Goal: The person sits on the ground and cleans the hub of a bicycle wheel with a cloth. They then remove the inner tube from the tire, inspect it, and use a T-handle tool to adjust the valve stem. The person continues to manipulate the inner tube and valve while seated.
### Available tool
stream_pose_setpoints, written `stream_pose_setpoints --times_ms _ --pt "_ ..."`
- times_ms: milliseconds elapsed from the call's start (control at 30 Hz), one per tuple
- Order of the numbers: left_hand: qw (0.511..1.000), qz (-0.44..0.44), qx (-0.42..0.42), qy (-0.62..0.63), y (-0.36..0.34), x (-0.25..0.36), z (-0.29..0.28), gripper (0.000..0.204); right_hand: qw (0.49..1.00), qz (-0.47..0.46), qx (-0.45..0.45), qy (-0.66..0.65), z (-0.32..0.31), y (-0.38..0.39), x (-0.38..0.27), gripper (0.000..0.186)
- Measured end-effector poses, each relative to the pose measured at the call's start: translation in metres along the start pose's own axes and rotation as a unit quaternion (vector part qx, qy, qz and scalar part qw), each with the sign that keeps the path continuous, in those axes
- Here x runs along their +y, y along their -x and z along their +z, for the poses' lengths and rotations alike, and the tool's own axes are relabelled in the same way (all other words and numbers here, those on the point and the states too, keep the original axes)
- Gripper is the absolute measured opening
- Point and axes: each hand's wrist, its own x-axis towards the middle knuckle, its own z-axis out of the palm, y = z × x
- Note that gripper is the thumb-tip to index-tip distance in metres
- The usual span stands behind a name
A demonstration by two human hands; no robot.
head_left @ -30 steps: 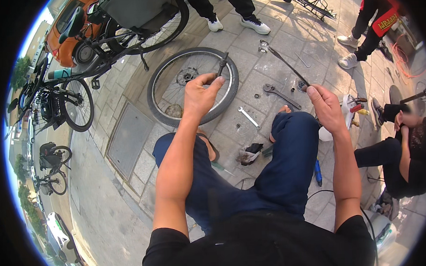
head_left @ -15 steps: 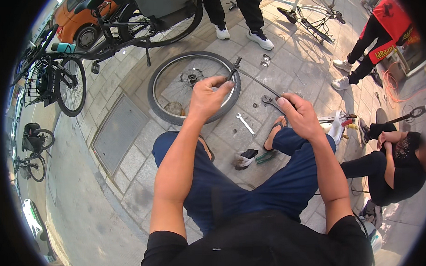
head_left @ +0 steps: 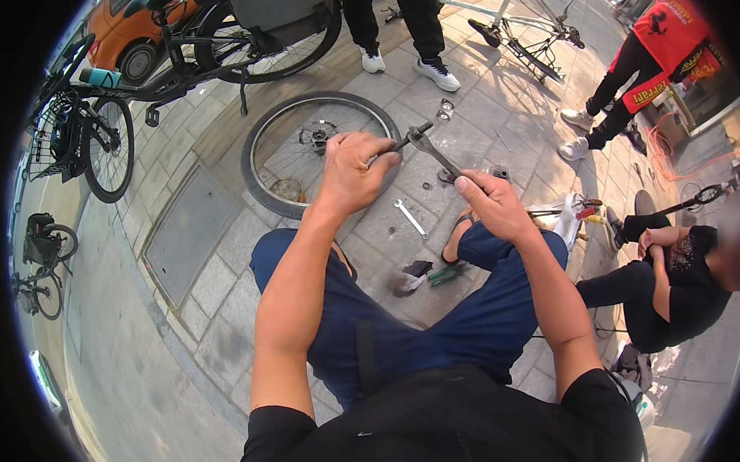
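Note:
My left hand point(head_left: 355, 168) is closed around a short dark metal rod point(head_left: 426, 127), which sticks out past the fingertips to the right. My right hand point(head_left: 499, 204) grips the handle of a dark wrench point(head_left: 439, 155). The wrench's head meets the rod just beyond my left fingers; whether its jaws are tight on it I cannot tell. Under my left hand lies a bicycle wheel with its tyre point(head_left: 255, 145), flat on the paving. A silver spanner point(head_left: 411, 219) rests on the ground between my feet, with a dark rag point(head_left: 411, 276) and green-handled tool point(head_left: 446, 275) nearer me.
Small metal parts point(head_left: 446, 109) and a round toothed part point(head_left: 499, 173) lie about. Parked bicycles point(head_left: 110, 150) stand at the left. One person point(head_left: 395, 18) stands ahead, another in red point(head_left: 665, 41) at the right; a seated person point(head_left: 673, 285) is close on my right.
The wrench has turned so its broad side and head show, and its head now meets the rod. The whole view has shifted slightly; my left hand still holds the rod.

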Motion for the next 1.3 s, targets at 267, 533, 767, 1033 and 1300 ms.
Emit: stream_pose_setpoints --times_ms 267,533,767,1033,1300 --pt "0.977 -0.048 0.042 -0.204 -0.009 0.04 -0.002 0.02 0.976 -0.039 0.047 -0.207 0.044 -0.002 0.009 0.034" --pt "0.959 -0.25 -0.037 -0.128 -0.007 0.043 0.004 0.029 0.951 -0.046 0.096 -0.289 0.096 -0.01 0.003 0.034" --pt "0.803 -0.38 0.103 0.448 -0.012 0.021 0.007 0.036 0.939 -0.132 0.146 -0.281 0.128 -0.009 -0.003 0.026" --pt "0.61 -0.456 0.138 0.633 -0.012 0.035 -0.002 0.032 0.945 -0.221 0.184 -0.154 0.126 -0.015 -0.008 0.03" --pt "0.572 -0.381 0.077 0.722 -0.003 0.024 -0.009 0.04 0.948 -0.207 0.154 -0.188 0.149 -0.02 -0.001 0.036"
